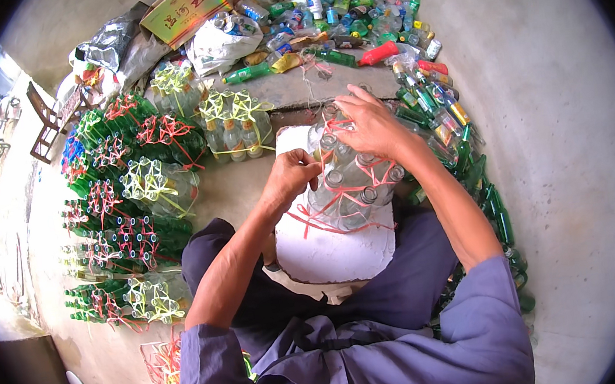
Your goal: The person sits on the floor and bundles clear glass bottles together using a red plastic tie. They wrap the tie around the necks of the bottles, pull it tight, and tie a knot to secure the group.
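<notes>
A bundle of clear glass bottles (pixel 350 204) stands on a white board (pixel 336 256) between my knees. Red plastic strap (pixel 349 189) weaves around the bottle necks, and a loop of it circles the lower part of the bundle. At the bundle's left side, my left hand (pixel 292 177) pinches a piece of this strap between thumb and fingertips. My right hand (pixel 370 122) reaches over the far necks with its fingers spread. Its fingertips are close to the strap there; whether they grip it is hidden. The hand covers some of the far bottles.
Strapped bundles of green bottles (pixel 128 237) and clear bottles (pixel 232 130) stand to the left. Loose bottles (pixel 334 11) are heaped ahead, and green bottles (pixel 495 213) lie along the right. A white sack (pixel 224 44), a cardboard box (pixel 187 12) and a wooden chair (pixel 48 125) stand beyond. Loose strap (pixel 163 367) lies lower left.
</notes>
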### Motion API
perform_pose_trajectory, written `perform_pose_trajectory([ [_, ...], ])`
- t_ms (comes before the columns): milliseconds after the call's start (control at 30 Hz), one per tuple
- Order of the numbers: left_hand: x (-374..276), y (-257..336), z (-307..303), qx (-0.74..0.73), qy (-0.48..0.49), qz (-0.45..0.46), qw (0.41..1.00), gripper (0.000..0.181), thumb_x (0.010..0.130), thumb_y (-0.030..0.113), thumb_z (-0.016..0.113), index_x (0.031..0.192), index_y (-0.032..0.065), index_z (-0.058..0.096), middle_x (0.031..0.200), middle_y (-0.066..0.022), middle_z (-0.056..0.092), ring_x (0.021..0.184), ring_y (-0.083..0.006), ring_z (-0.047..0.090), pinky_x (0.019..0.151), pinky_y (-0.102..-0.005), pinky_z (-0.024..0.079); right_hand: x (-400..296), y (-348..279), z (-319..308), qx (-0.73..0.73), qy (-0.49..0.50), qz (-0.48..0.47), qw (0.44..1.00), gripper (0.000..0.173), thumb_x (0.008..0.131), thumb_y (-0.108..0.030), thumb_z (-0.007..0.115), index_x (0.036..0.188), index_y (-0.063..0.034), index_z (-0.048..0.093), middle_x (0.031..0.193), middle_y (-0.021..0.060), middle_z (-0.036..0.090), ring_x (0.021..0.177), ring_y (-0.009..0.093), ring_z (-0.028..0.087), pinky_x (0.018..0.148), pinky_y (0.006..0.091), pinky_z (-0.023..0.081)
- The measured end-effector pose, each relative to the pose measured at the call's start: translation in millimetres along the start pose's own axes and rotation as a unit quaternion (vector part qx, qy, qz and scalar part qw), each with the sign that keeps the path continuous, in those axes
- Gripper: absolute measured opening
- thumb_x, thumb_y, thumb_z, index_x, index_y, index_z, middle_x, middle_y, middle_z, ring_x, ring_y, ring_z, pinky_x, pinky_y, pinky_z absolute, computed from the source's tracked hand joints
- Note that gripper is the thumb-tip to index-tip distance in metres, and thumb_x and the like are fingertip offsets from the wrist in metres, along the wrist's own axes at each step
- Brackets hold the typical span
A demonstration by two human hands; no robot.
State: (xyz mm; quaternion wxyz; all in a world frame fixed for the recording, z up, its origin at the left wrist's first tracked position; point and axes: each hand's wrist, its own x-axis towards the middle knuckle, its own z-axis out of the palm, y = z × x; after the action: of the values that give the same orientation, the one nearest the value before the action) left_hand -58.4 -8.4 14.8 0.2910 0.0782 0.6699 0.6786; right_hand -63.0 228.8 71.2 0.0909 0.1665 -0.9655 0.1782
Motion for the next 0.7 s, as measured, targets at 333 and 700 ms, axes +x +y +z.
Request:
perform_pose_trajectory([
  [333, 7, -8, 1, -0.014, -0.023, -0.033, 0.999, 0.016, 0.089, 0.011, 0.074, 0.082, 0.003, 0.063, 0.061, -0.0063, 0.063, 0.043, -0.0053, 0.043, 0.039, -0.0232, 0.026, -37, -43, 0, -0.089, 0.034, 0.0, 0.995, 0.077, 0.074, -0.048, 0.086, 0.129, 0.0008, 0.063, 0.14, 0.0158, 0.059, 0.141, 0.037, 0.044, 0.119, 0.0545, 0.032],
  [700, 11, -4, -3, -0.007, -0.056, -0.039, 0.998, 0.014, 0.087, 0.008, 0.071, 0.078, 0.0035, 0.062, 0.058, -0.007, 0.061, 0.04, -0.0063, 0.041, 0.038, -0.0246, 0.026, -37, -49, 14, -0.143, 0.06, 0.0, 0.988, 0.075, 0.074, -0.046, 0.087, 0.126, 0.0013, 0.063, 0.139, 0.0161, 0.059, 0.14, 0.036, 0.043, 0.113, 0.0572, 0.036],
])
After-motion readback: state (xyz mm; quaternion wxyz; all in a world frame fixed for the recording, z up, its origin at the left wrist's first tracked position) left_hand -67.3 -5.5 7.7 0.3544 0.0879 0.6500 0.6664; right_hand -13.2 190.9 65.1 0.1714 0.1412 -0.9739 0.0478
